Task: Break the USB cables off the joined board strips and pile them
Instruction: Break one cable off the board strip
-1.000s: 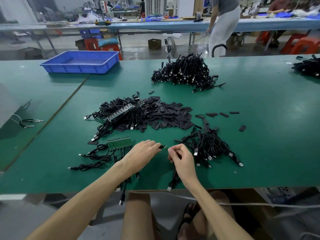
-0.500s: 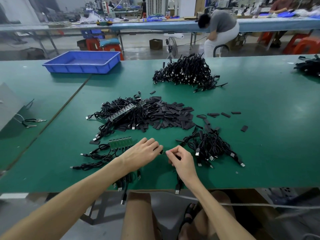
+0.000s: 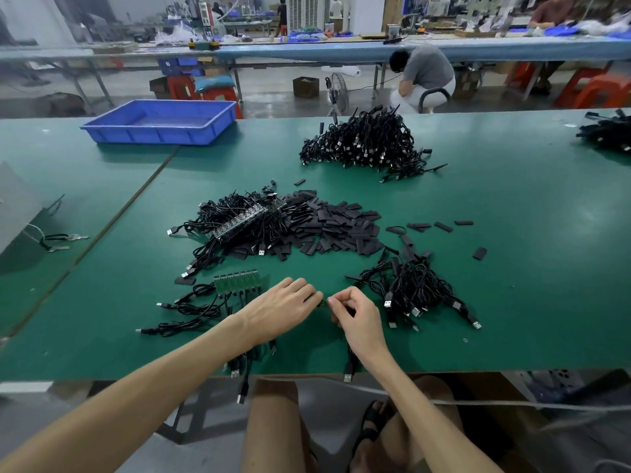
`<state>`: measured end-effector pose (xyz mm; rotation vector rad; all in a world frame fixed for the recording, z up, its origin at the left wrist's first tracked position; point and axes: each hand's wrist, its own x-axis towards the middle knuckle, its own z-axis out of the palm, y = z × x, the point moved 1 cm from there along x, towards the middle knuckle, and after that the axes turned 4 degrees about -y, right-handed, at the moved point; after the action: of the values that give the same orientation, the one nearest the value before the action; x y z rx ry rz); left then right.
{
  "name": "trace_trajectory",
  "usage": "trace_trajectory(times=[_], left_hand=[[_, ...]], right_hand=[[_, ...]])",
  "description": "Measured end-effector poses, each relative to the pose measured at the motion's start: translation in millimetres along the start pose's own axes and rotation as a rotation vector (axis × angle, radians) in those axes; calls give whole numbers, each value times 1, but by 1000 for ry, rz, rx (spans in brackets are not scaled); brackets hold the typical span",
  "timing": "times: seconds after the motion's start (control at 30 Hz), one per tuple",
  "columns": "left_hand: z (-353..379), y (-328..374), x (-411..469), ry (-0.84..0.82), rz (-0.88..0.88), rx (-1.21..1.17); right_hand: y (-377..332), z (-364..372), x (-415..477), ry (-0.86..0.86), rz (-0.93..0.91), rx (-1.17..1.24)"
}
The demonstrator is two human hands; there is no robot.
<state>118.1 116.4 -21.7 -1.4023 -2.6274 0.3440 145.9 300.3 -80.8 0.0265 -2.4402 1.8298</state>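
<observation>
My left hand point(image 3: 283, 307) and my right hand point(image 3: 356, 314) meet fingertip to fingertip near the table's front, both pinching a small board piece point(image 3: 323, 302) with black cables trailing toward me over the edge. A green joined board strip point(image 3: 236, 280) with cables attached lies just left of my left hand. To the right of my right hand sits a small pile of separated USB cables point(image 3: 418, 291). Behind, a tangle of cables on another joined strip point(image 3: 244, 218) lies beside a heap of black sleeves point(image 3: 336, 227).
A large pile of black cables point(image 3: 365, 139) sits at the far middle of the green table point(image 3: 529, 268). A blue tray point(image 3: 160, 121) stands at the back left. More cables point(image 3: 606, 131) lie at the far right edge. A person sits hunched behind the table.
My hands have stayed together at the same spot, fingers shifting slightly on the piece. The cable end under my right hand has slid toward the table edge. The person behind has bent down and sat.
</observation>
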Motion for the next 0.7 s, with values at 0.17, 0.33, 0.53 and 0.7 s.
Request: trace_trajectory(times=[0.17, 0.33, 0.53, 0.7], left_hand=[[-3, -1, 1, 7, -11, -50], [-3, 4, 1, 17, -21, -88], [2, 5, -1, 35, -34, -157], [1, 2, 1, 19, -63, -214]], right_hand=[[2, 1, 1, 23, 5, 15], [1, 1, 1, 23, 5, 18], [-1, 0, -1, -36, -15, 38], [-2, -1, -1, -60, -10, 33]])
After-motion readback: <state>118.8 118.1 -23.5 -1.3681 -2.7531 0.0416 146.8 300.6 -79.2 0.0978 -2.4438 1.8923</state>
